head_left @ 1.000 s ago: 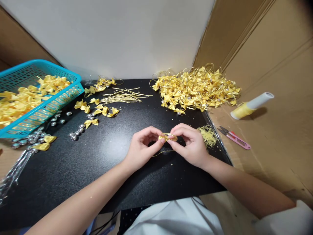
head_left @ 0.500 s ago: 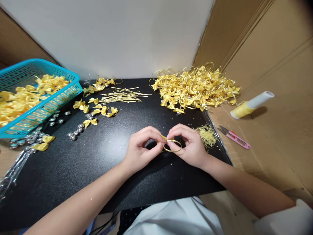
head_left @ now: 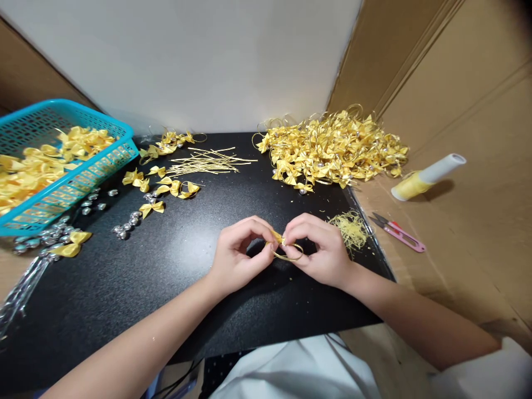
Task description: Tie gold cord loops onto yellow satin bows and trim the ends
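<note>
Where we pinch: our left hand (head_left: 241, 249) and right hand (head_left: 326, 252) together hold a yellow ribbon piece (head_left: 276, 236) with its gold loop (head_left: 287, 259) over the worktop (head_left: 103, 293), seemingly to steady something so small.
On our right: a thread tangle (head_left: 350, 230) crowds that hand; pink snips (head_left: 396, 231) lie past the edge, likely for easy reach.
On our left: silver bells (head_left: 127, 226), blue basket (head_left: 62, 194).
Farther: gold cords (head_left: 210, 161), a looped-bow heap (head_left: 332, 149), then a wall (head_left: 228, 66) closing off the back.

A glossy yellow ribbon piece (head_left: 276, 236), largely hidden, is pinched between the left fingers (head_left: 262, 258) and right fingers (head_left: 308, 226), with a thin gold cord loop (head_left: 286, 258) standing open and rounded at its five o'clock.
</note>
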A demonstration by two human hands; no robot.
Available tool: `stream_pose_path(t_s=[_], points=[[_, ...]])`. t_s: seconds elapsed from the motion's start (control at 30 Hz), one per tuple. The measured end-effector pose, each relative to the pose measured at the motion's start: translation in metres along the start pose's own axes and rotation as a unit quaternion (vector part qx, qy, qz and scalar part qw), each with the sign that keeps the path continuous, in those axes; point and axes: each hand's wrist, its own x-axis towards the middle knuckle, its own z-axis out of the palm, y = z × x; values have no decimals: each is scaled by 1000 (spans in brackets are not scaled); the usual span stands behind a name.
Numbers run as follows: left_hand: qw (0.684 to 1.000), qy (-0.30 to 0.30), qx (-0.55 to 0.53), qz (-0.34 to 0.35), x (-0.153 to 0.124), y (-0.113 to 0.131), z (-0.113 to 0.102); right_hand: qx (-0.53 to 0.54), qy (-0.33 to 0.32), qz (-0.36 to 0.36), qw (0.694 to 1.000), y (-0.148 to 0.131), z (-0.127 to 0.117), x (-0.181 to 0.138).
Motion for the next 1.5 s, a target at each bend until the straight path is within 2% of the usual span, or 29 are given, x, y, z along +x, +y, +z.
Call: stream_pose_path(t_s=[0.3,0.47,0.6,0.67,0.8,0.9,1.07,1.2,1.37,1.5], points=[[995,33,-60,-80,0,1,3,-5,13,31,999,-1,-2,-1],[982,74,-81,-151,-1,0,4,-21,-1,125,992,-3,-3,0],[968,81,-110,-212,-1,-2,5,43,-50,223,973,0,-4,0],[962,81,-130,-226,0,-4,5,72,-69,236,967,1,-4,0],[959,70,-144,-234,1,-6,3,52,-72,173,981,2,-6,0],[969,50,-100,-221,2,-4,3,23,-83,111,990,3,-6,0],[988,67,10,-140,1,1,2,-34,-67,58,996,3,-5,1],[990,87,68,-86,-4,0,3,-66,-51,25,996,2,-5,3],[990,94,71,-81,-4,1,5,-87,-43,29,995,0,-6,4],[988,89,38,-117,-1,3,5,-65,-45,59,995,1,-7,3]])
